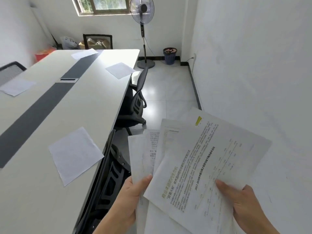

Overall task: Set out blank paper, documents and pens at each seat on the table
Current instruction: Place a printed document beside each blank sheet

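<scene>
I hold a fanned stack of printed documents (199, 166) at the lower right, beside the table. My left hand (130, 198) grips the lower sheets with its thumb on top. My right hand (243, 203) pinches the top printed sheet, thumb lying across the text. On the white table (42, 200) lie several blank sheets: one near me (75, 155), one at the far right edge (120, 70), one at the far end (84, 53) and one at the left edge (16, 87). No pens are in view.
A dark strip with a cable box (69, 80) runs down the table's middle. Two black office chairs (136, 102) are tucked under the right side, another (10, 70) stands at the left. A standing fan (143, 31) and a waste basket (170, 55) stand by the far wall.
</scene>
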A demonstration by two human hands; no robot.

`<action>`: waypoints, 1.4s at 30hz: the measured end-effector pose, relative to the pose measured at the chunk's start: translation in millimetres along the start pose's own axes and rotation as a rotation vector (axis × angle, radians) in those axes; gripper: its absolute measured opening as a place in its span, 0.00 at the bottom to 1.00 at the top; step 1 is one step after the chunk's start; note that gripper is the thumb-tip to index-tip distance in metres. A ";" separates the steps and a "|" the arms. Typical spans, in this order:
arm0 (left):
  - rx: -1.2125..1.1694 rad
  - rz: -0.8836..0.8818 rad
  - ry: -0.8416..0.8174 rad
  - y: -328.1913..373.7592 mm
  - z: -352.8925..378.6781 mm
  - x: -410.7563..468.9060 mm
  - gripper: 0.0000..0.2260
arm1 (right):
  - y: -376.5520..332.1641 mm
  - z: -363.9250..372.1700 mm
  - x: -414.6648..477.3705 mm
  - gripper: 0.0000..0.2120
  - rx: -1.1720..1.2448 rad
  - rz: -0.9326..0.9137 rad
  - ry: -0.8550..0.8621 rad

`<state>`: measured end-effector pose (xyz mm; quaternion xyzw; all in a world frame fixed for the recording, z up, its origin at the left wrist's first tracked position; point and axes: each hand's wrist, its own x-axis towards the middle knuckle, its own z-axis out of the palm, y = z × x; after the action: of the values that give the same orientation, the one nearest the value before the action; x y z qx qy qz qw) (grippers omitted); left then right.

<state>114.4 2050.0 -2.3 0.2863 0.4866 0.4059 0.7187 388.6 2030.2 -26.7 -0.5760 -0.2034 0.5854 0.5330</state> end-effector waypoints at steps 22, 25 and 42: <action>-0.513 0.232 0.808 74.8 -9.6 97.4 0.17 | -61.4 208.8 266.2 0.12 -0.150 0.346 -0.636; -0.556 0.256 0.861 76.7 -33.5 89.2 0.15 | -46.2 240.9 266.0 0.14 -0.185 0.349 -0.692; -0.623 0.361 0.947 81.5 -213.4 3.5 0.18 | 43.7 439.2 181.6 0.09 -0.474 0.233 -0.950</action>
<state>-108.6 2097.8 -15.6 -0.0721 0.5557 0.7289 0.3932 22.2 2336.0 -35.6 -0.3711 -0.4831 0.7747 0.1694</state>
